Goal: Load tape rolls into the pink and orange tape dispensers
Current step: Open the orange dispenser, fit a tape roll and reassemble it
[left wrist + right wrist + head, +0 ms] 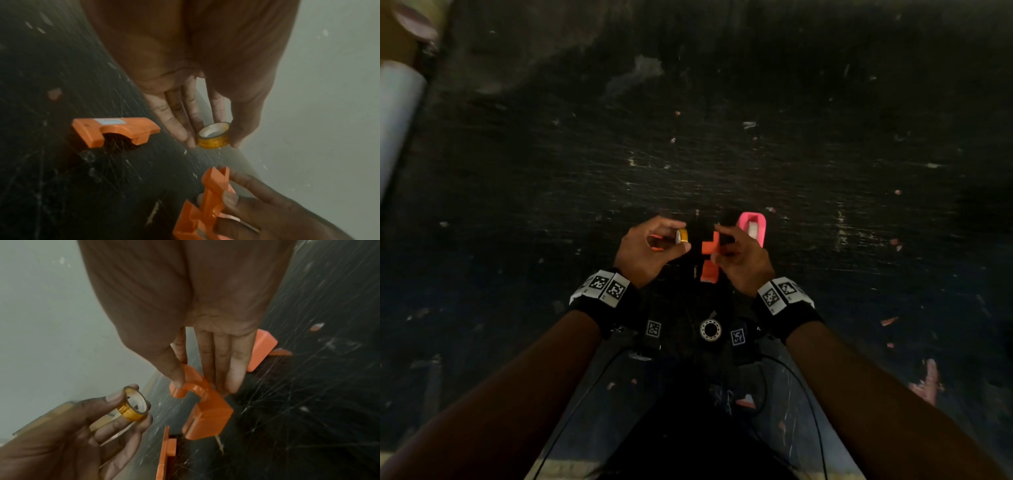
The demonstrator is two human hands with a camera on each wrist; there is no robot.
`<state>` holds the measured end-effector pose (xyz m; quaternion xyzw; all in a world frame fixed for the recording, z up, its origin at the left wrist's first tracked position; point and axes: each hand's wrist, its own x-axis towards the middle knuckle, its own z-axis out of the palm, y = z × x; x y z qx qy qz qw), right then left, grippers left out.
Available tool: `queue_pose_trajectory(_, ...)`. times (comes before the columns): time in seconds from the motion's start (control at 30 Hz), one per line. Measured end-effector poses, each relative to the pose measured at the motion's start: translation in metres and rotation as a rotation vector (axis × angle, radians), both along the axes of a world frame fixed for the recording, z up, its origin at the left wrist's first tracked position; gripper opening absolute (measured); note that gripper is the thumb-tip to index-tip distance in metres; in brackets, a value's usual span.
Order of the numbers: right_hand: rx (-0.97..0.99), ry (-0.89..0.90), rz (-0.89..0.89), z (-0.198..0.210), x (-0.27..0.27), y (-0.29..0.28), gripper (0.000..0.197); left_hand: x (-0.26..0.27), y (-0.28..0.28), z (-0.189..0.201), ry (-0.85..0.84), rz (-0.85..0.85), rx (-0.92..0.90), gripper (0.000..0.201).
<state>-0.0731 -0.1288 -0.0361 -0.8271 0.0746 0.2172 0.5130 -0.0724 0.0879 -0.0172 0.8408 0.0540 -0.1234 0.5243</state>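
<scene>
**Tape roll in one hand, orange dispenser half in the other**

The left hand (643, 248) has its grip pinched on a small yellow tape roll (682, 236), thumb on one side of the rim and fingertips on the other, holding it in the air with the white core visible in the left wrist view (213, 135). The right hand (741, 258) has its grip closed on an orange dispenser half (710, 245); the right wrist view shows the thumb pressed on the curved cut-out end while the straight fingers back it from behind (202, 404). Roll and dispenser half are near each other but apart, with a dark gap between them.

A second orange dispenser half (115, 131) lies flat on the dark scratched surface (722, 154), beneath and just left of the left hand. On the near side of the right hand stands another orange piece (709, 270); what it is cannot be told.

The pink tape dispenser (753, 226) stands on the surface just beyond the right hand, to the right, with a white roll (752, 229) seated in it. A pale tube (397, 113) lies at the far left edge.
</scene>
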Motion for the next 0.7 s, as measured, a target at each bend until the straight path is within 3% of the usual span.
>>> queue_pose_trajectory(0.3, 0.028, 0.051, 0.031, -0.010, 0.008, 0.010, 0.058, -0.010, 0.018, -0.009, -0.044, -0.098, 0.251, 0.041)
queue_pose_trajectory(0.57, -0.073, 0.018, 0.136, -0.005, 0.006, 0.015, 0.057, -0.016, 0.011, -0.004, -0.002, -0.017, 0.087, 0.039)
queue_pose_trajectory(0.7, -0.131, -0.008, 0.164, 0.002, 0.010, 0.019, 0.056, -0.016, 0.012, -0.004, -0.009, -0.074, 0.226, 0.042)
